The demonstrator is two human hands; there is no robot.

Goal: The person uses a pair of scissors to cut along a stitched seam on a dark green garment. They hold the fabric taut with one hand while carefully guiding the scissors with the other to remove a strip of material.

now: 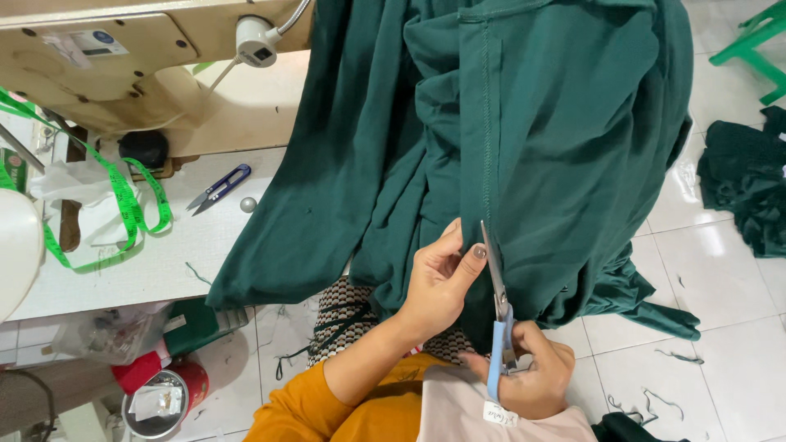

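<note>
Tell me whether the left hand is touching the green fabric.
Touching. The head view shows the left hand pinching the green fabric at its edge, beside the scissors in the right hand.

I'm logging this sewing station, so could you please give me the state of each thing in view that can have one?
Green garment: draped off the table, edge pinched by the left hand.
Scissors: held in the right hand, blades almost closed against the fabric.
Thread snips: lying unused on the table.
Tape measure: unrolled, looped loosely.
Dark fabric pile: heaped on the floor.
</note>
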